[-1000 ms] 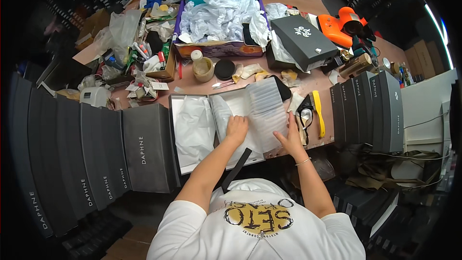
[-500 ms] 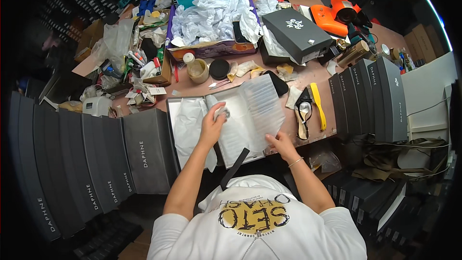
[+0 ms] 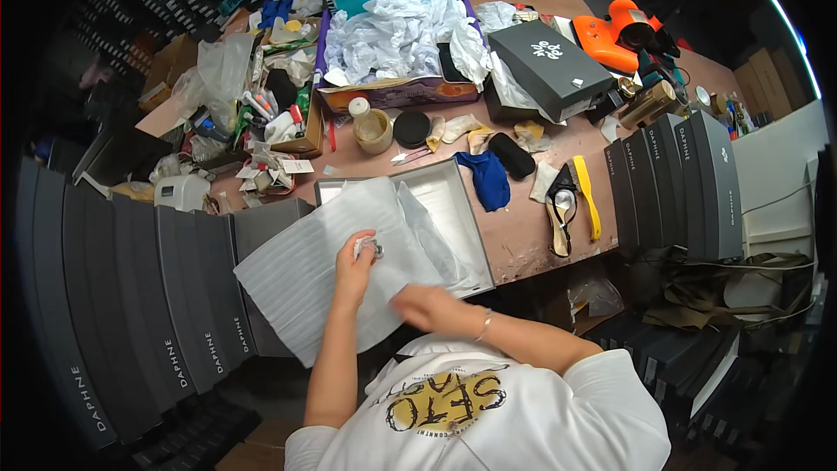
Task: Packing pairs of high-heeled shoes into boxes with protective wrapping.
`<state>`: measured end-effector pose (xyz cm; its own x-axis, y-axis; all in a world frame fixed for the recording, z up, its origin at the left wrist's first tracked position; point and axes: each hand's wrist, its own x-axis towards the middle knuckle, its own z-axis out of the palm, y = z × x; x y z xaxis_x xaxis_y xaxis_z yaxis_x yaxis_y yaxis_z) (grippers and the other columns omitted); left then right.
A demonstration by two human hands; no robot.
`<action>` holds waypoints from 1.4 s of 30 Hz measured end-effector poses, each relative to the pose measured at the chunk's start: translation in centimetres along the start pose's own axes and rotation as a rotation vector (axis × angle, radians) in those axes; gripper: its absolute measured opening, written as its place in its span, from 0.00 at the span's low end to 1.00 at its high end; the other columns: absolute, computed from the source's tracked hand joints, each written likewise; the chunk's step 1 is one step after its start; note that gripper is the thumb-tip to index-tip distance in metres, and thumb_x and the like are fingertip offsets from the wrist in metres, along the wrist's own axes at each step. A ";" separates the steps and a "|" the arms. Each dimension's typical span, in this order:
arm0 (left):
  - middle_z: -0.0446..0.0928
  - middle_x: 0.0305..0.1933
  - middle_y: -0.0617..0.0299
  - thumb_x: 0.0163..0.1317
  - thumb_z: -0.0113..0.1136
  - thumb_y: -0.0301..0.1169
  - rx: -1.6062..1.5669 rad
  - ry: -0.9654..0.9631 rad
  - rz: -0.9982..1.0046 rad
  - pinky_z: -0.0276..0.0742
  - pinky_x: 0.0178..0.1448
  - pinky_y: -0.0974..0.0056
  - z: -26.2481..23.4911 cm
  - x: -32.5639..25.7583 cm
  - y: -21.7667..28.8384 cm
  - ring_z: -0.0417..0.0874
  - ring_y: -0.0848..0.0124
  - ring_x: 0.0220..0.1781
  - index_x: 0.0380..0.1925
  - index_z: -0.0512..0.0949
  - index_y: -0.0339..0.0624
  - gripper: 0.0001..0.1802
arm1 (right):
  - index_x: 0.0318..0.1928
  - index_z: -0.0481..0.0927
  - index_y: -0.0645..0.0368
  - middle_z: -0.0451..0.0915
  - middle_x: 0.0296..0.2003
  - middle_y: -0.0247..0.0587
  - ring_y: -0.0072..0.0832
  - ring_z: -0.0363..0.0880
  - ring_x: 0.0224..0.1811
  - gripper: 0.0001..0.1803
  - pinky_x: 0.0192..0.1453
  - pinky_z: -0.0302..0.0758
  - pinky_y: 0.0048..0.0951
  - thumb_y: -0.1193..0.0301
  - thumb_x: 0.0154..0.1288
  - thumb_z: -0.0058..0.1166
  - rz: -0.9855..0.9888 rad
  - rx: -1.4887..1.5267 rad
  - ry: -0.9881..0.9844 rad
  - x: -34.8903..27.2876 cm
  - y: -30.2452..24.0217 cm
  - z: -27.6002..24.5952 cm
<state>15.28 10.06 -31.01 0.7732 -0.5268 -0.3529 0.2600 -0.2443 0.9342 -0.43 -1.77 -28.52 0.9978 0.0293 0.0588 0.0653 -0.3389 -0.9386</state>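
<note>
A translucent white ribbed foam sheet (image 3: 292, 275) lies across an open grey shoe box (image 3: 475, 249) and hangs over its left side. White tissue paper (image 3: 427, 209) shows inside the box. My left hand (image 3: 350, 275) is over the sheet, fingers closed around a small crumpled clear wad (image 3: 370, 248) whose exact kind I cannot make out. Just above the sheet's right lower edge, my right hand (image 3: 429, 309) is smeared by motion, its fingers unclear. To the right of the box are a black strappy sandal (image 3: 561, 214) and a yellow brush (image 3: 588, 198).
Stacked dark shoe boxes flank me, a left row (image 3: 122, 296) and a right row (image 3: 676, 179). Behind the work area are a carton of crumpled paper (image 3: 397, 39), a glue jar (image 3: 373, 131), a blue cloth (image 3: 485, 180), a black pad (image 3: 511, 156) and an orange tool (image 3: 606, 44).
The foam sheet has swung from the box's right side over to the left, covering the tissue there. My right hand has moved left toward my left hand. The blue cloth has come into sight.
</note>
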 end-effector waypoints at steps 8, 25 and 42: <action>0.77 0.37 0.45 0.61 0.53 0.27 0.775 0.202 0.411 0.72 0.45 0.53 3.5 4.4 -9.3 0.77 0.47 0.40 0.45 0.76 0.41 0.13 | 0.55 0.71 0.66 0.76 0.41 0.57 0.44 0.77 0.44 0.28 0.47 0.74 0.39 0.63 0.57 0.58 0.515 -0.492 0.204 -0.6 14.6 -0.9; 0.77 0.33 0.52 0.62 0.54 0.27 0.592 0.179 0.384 0.76 0.36 0.62 1.4 2.7 -6.2 0.80 0.64 0.34 0.48 0.76 0.39 0.13 | 0.56 0.72 0.60 0.58 0.66 0.53 0.51 0.53 0.70 0.30 0.70 0.45 0.60 0.68 0.51 0.61 0.294 -0.912 0.481 -4.7 7.2 -9.3; 0.75 0.39 0.61 0.65 0.52 0.37 -0.498 -0.307 -0.266 0.79 0.52 0.61 2.3 -2.5 -1.0 0.79 0.70 0.46 0.44 0.75 0.40 0.14 | 0.47 0.73 0.65 0.78 0.42 0.51 0.45 0.77 0.46 0.12 0.50 0.73 0.37 0.77 0.62 0.50 0.072 -0.031 0.191 1.6 1.6 -2.7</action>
<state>11.75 9.70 -31.22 0.4638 -0.7272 -0.5060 0.7147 -0.0302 0.6987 1.25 -4.76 -29.03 0.9831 -0.1735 0.0581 -0.0088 -0.3623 -0.9320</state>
